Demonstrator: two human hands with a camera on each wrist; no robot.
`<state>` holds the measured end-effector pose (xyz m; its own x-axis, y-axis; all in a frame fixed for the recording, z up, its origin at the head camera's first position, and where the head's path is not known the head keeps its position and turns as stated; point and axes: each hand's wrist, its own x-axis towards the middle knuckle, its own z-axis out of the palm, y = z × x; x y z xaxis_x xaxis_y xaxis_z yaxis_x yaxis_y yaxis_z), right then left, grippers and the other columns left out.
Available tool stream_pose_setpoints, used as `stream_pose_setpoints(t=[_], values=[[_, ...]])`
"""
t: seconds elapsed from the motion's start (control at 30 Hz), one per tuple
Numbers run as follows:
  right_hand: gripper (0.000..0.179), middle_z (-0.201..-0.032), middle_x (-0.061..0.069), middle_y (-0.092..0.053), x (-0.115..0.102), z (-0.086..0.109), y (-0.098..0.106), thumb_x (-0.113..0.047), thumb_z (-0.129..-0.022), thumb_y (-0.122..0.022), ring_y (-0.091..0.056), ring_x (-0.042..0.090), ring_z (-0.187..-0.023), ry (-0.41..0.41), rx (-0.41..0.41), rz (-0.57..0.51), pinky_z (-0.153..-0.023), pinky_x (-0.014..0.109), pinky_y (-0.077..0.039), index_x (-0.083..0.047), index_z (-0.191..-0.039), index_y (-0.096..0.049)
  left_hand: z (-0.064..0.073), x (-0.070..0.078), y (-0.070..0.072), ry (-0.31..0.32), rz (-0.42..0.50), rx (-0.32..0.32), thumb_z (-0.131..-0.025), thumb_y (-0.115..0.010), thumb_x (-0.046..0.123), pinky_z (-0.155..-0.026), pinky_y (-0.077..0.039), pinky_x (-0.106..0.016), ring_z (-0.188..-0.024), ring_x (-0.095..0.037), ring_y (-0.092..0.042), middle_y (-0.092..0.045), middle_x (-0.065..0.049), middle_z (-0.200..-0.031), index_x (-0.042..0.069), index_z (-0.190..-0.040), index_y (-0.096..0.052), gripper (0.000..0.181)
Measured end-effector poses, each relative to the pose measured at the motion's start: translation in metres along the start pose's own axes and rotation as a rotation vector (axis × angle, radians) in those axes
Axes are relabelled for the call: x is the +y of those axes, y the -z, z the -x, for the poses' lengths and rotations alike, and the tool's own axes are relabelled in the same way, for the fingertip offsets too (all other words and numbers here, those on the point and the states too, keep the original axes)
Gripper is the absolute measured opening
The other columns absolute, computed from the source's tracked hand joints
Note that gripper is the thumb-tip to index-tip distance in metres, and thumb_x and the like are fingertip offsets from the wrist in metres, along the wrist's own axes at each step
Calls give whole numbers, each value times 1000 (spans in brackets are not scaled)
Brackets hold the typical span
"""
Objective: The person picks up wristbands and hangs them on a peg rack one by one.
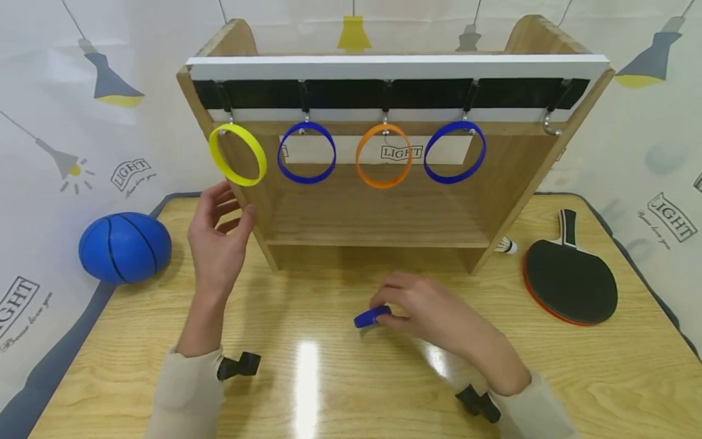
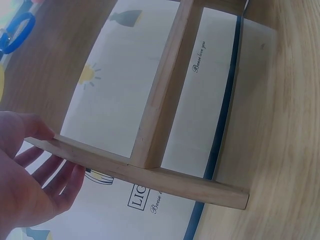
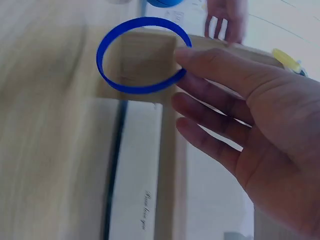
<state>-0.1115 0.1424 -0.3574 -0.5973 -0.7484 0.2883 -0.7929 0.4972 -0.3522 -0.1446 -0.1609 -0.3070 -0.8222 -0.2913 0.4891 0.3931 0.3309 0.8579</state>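
My right hand (image 1: 428, 308) pinches a blue wristband (image 1: 366, 317) between thumb and fingers, low over the table in front of a wooden rack (image 1: 378, 213). In the right wrist view that blue band (image 3: 142, 90) shows as a wide loop, its near side between thumb and forefinger, the other fingers spread below. My left hand (image 1: 219, 244) holds the rack's left side panel; in the left wrist view the thumb is on one face of the panel edge (image 2: 190, 187) and the fingers are on the other. From the rack's hooks hang yellow (image 1: 241, 182), blue (image 1: 307, 180), orange (image 1: 384, 184) and blue (image 1: 452, 180) wristbands.
A metal hook (image 1: 550, 126) sticks out at the rack's right end. Left of the rack lies a blue ball (image 1: 125, 248). To the right are a black-and-red table tennis paddle (image 1: 570, 281) and a shuttlecock (image 1: 507, 246). A printed cloth (image 1: 109, 183) stands behind the table (image 1: 285, 396).
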Motion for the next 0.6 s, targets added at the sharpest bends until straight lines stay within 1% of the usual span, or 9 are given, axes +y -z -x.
stream_pose_setpoints(t=[0.1,0.17,0.27,0.33,0.4,0.5,0.6], values=[[18,-99,-10,-64,1,6,17,-15,-84,-79,-60,7,-87,-31,14,-90,-72,26,-52,-18,-101,-73,0,-1,-1,1,-1,0,-91,-66,5,-82,-52,-28,-106,-25,-61,-62,-9,-121,6,-128,-60,37],[20,-98,-12,-64,1,11,30,-13,-84,-79,-61,7,-87,-41,54,-170,-72,27,-53,-19,-102,-73,0,-1,-1,1,0,1,-91,-66,5,-81,-52,-27,-105,-25,-61,-62,-9,-121,6,-128,-60,37],[23,-96,-13,-66,-1,20,52,-10,-83,-79,-61,6,-84,-68,139,-275,-70,26,-53,-20,-104,-73,1,-1,-2,3,2,3,-91,-66,5,-81,-51,-26,-105,-25,-61,-62,-10,-120,7,-127,-60,36],[28,-95,-11,-68,-4,26,67,-4,-81,-79,-61,8,-82,-76,213,-338,-69,25,-52,-18,-104,-73,1,-1,-3,6,6,5,-91,-66,6,-81,-51,-26,-105,-25,-61,-62,-10,-120,7,-127,-61,36],[31,-95,-7,-69,-9,31,83,4,-80,-78,-61,10,-80,-84,289,-378,-67,24,-51,-16,-104,-74,2,-1,-3,5,12,9,-91,-66,6,-80,-51,-26,-104,-25,-61,-63,-10,-120,7,-127,-61,36],[32,-94,8,-70,-13,35,105,19,-76,-72,-61,16,-78,-52,433,-513,-67,23,-50,-1,-102,-73,1,-2,-2,5,12,16,-91,-66,7,-80,-51,-25,-104,-24,-61,-63,-9,-120,8,-127,-61,37],[25,-94,21,-68,-11,40,124,28,-76,-65,-63,22,-77,-43,620,-748,-65,24,-51,17,-99,-66,0,-3,-2,9,14,18,-90,-66,6,-79,-51,-24,-104,-25,-61,-62,-10,-120,10,-127,-61,37]])
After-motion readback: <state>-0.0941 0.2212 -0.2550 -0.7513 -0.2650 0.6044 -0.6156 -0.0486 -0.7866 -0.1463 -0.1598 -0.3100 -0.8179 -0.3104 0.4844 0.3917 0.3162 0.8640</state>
